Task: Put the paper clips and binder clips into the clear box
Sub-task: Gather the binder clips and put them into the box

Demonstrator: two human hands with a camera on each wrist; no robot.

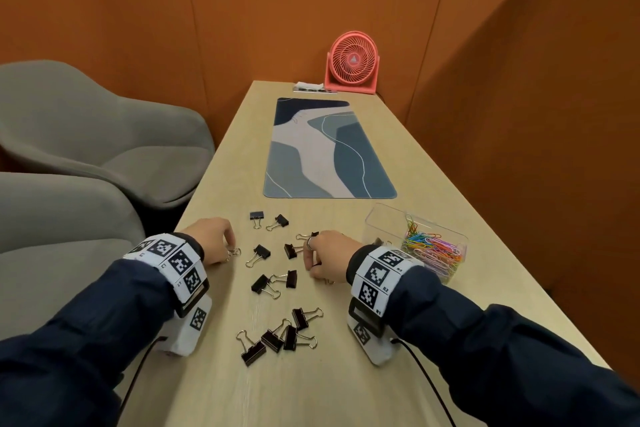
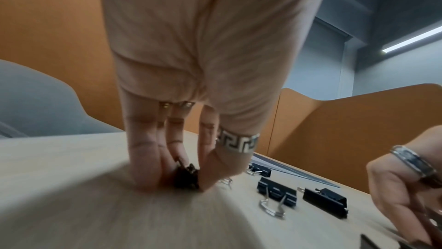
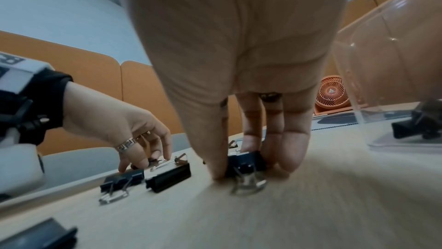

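Several black binder clips [image 1: 273, 281] lie scattered on the wooden table [image 1: 311, 385] between my hands. My left hand [image 1: 231, 250] pinches one binder clip [image 2: 186, 177] against the tabletop with thumb and fingertips [image 2: 143, 175]. My right hand [image 1: 310, 262] pinches another binder clip [image 3: 246, 164] that still sits on the table. The clear box [image 1: 377, 218] stands just right of my right hand, open on top. It holds a heap of coloured paper clips [image 1: 433, 246] and a black binder clip [image 3: 421, 122].
A blue patterned desk mat [image 1: 329, 149] lies beyond the clips. A pink fan [image 1: 351, 62] and a power strip [image 1: 313, 88] stand at the far end. Grey chairs [image 1: 104, 135] sit along the table's left edge. Orange walls close in behind and to the right.
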